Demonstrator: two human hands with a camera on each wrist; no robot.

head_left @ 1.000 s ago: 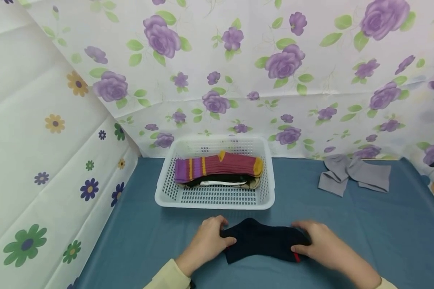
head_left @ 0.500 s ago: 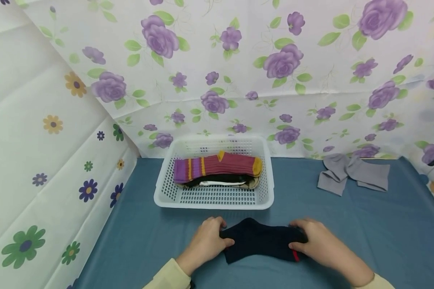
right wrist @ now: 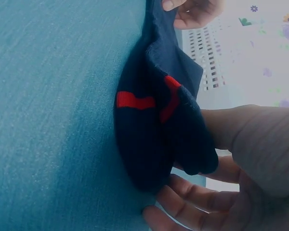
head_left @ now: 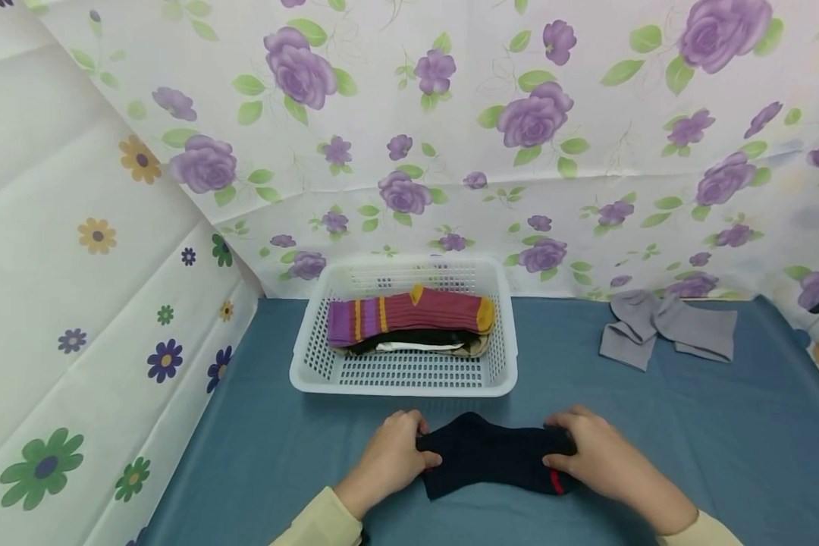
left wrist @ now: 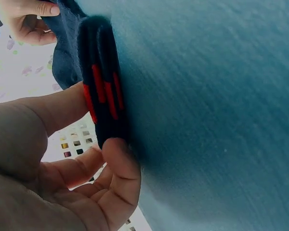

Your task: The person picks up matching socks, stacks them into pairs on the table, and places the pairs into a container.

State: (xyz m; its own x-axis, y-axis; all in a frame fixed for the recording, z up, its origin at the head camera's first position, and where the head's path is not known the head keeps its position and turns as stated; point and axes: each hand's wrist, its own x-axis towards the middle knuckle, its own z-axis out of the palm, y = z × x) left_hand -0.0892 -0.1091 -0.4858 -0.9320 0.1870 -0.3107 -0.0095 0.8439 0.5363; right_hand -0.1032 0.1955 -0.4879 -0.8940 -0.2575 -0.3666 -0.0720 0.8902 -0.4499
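Observation:
A pair of navy socks with red stripes lies stacked across the blue cloth, in front of the basket. At the cuff end, my left hand pinches the layers between thumb and fingers. The left wrist view shows the layered cuffs with red marks, held edge-on. My right hand grips the toe end. In the right wrist view two sock toes sit slightly apart; the thumb presses the nearer one and the fingers curl below the toes.
A white plastic basket behind the hands holds a stack of folded socks, with a maroon, purple and yellow pair on top. Grey socks lie crumpled at the back right. Flower-printed sheets form the back and side walls.
My right hand has shifted slightly left along with the toe end, and more of the red stripe shows. The left hand stays nearly in place at the cuffs.

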